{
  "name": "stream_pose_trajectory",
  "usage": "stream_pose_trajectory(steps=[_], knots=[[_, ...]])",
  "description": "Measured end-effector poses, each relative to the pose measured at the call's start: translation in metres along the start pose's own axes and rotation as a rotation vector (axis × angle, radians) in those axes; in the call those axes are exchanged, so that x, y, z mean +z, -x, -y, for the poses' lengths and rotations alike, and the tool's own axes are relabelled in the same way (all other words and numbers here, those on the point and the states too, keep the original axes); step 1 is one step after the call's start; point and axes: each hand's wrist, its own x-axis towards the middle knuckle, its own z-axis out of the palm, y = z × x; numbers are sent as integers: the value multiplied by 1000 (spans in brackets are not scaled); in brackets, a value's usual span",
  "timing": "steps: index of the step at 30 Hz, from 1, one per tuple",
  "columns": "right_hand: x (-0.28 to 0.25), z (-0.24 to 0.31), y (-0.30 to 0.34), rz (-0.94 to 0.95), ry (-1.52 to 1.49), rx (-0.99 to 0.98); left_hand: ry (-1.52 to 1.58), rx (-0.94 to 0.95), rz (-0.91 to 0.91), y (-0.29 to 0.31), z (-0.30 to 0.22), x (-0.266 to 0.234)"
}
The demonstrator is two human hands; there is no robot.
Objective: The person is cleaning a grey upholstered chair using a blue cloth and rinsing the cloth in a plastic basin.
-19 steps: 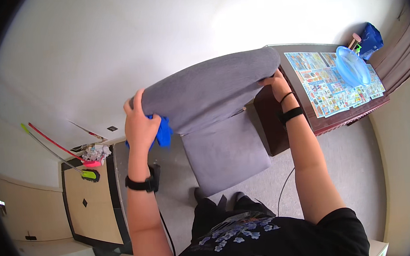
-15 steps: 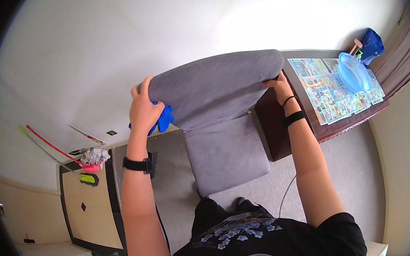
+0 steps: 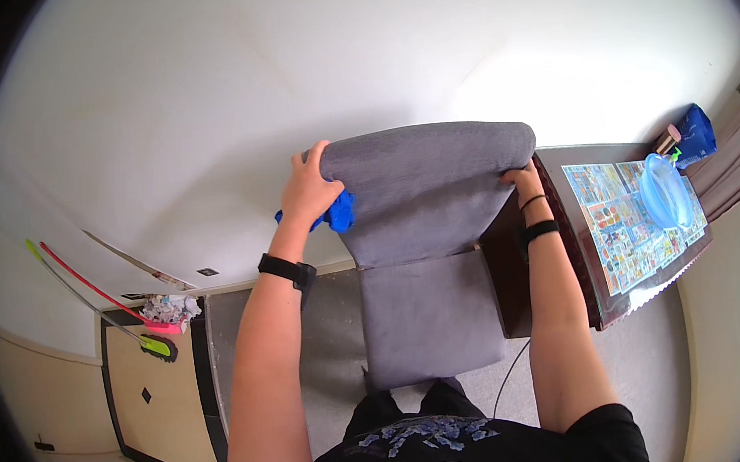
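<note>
A grey upholstered chair [image 3: 435, 322] stands right before me, its backrest rising toward the white wall. My left hand [image 3: 309, 192] grips the upper left corner of the backrest, fingers over the top edge. Bunched under that palm is a blue cloth [image 3: 341, 212], pressed against the chair's side. On the opposite edge, my right hand [image 3: 524, 180] has closed round the backrest, a little below its top; some of its fingers are hidden behind the fabric.
Right of the chair is a dark wooden table [image 3: 553, 206] with a patterned cover [image 3: 613, 240], a blue basin [image 3: 664, 192] and a blue bag [image 3: 694, 134]. A green brush [image 3: 159, 346] and a pink dustpan [image 3: 163, 325] with crumpled paper stand at left. A cable [image 3: 510, 375] crosses the floor.
The chair has shifted slightly right and lower in the picture, with both hands still gripping it. My view has also moved, as the table and wall items sit lower.
</note>
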Motion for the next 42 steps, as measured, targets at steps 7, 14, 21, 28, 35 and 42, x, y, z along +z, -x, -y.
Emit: stream_pose_trajectory(steps=[7, 14, 21, 28, 35, 42], knots=[[-21, -27, -50, -42, -3, 91, -9, -56, 79, -61, -25, 41], [-23, -79, -110, -27, 197, 2, -79, -172, 42, -93, -24, 82], [-2, -93, -124, 29, 308, -71, -85, -274, -141, -75, -14, 106], [18, -116, -146, -11, 395, -110, -40, -268, -168, -63, 2, 100], [12, -119, -159, 74, 490, -122, 162, -495, -66, -12, -13, 108], [20, -114, -153, 38, 648, -116, 745, -862, -252, 207, 88, 184]])
